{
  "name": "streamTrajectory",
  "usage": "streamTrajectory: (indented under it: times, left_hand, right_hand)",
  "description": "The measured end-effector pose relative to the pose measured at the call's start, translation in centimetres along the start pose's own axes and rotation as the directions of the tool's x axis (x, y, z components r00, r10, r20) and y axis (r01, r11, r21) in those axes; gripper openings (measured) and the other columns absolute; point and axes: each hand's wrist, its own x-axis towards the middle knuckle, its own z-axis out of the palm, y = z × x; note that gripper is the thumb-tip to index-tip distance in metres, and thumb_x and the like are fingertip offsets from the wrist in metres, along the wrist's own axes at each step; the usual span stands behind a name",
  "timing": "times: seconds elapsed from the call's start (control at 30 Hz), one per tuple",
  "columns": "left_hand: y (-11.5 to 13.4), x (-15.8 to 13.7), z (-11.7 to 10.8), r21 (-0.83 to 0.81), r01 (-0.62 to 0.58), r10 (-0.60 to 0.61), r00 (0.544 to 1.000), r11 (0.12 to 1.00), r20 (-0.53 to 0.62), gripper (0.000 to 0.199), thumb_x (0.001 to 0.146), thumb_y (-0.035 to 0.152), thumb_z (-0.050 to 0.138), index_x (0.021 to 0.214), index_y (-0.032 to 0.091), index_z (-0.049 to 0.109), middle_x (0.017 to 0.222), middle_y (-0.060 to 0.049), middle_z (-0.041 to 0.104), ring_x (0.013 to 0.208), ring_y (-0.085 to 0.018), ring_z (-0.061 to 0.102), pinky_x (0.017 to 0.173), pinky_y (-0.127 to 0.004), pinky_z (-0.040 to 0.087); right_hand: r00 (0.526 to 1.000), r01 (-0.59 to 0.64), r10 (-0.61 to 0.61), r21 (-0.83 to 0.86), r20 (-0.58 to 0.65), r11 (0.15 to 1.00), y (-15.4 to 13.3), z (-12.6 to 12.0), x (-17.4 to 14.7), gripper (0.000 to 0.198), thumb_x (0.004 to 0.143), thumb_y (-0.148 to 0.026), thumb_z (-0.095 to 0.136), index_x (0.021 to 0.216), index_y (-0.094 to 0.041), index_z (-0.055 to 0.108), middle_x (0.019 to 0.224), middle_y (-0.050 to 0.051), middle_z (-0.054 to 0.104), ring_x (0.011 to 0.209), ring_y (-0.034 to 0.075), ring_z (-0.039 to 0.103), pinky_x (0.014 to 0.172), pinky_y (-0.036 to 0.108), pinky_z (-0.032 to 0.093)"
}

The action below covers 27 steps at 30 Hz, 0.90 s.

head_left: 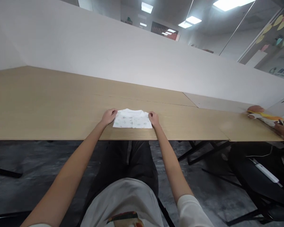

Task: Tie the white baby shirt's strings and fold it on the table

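A small white garment with a faint printed pattern (133, 119), likely baby clothing, lies folded flat on the wooden table (61, 110) in front of me. Its upper edge shows a shallow neckline-like dip, and a vertical line runs down its middle. At its upper left corner, my left hand (109, 116) is closed, pinching the fabric. My right hand (153, 118) is closed on the upper right corner in the same way.
White partition (132, 60) rises behind the table. At the far right another person's hand (283, 127) is by a white and yellow item (266, 117) on the table. A black chair (262, 179) with a white power strip (266, 171) stands below right.
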Motion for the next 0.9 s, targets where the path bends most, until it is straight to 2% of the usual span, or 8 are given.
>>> streamTrajectory:
  times: [0.23,0.43,0.7,0.9]
  left_hand:
    - [0.08,0.06,-0.01,0.029,-0.016,0.014,0.998,0.999,0.055,0.038,0.079,0.041,0.042,0.087,0.016,0.069,0.092,-0.010,0.070,0.081,-0.023,0.060,0.075,-0.031,0.045]
    - [0.25,0.06,-0.16,0.033,-0.022,0.019,0.997,0.999,0.076,0.042,0.077,0.048,0.049,0.089,0.016,0.072,0.093,-0.011,0.071,0.085,-0.025,0.062,0.077,-0.033,0.047]
    - [0.04,0.06,-0.24,-0.043,0.033,-0.029,0.995,0.999,0.095,0.043,0.072,0.054,0.052,0.084,0.018,0.072,0.089,-0.009,0.072,0.082,-0.024,0.062,0.073,-0.033,0.048]
    - [0.14,0.01,-0.40,-0.066,0.031,-0.025,0.996,0.997,0.081,0.043,0.072,0.054,0.053,0.081,0.018,0.072,0.088,-0.010,0.072,0.082,-0.026,0.063,0.074,-0.034,0.047]
  right_hand:
    - [0.998,-0.003,0.007,-0.069,0.065,0.998,0.02,-0.04,0.13,0.026,0.082,-0.014,0.050,0.094,-0.014,0.073,0.099,0.011,0.072,0.089,0.019,0.064,0.082,0.026,0.046]
    - [0.998,-0.011,0.018,-0.133,0.056,0.991,0.17,-0.09,0.24,0.021,0.082,-0.028,0.061,0.092,-0.015,0.074,0.096,0.010,0.072,0.088,0.019,0.064,0.082,0.027,0.046]
    - [0.998,-0.050,0.053,-0.069,0.040,0.996,0.43,0.04,0.15,0.018,0.082,-0.026,0.062,0.091,-0.014,0.073,0.096,0.009,0.073,0.087,0.017,0.065,0.081,0.026,0.047]
    - [0.997,-0.064,0.065,-0.032,0.048,0.997,-0.09,-0.37,-0.08,0.015,0.080,-0.024,0.061,0.087,-0.016,0.073,0.092,0.008,0.073,0.085,0.017,0.065,0.080,0.026,0.047]
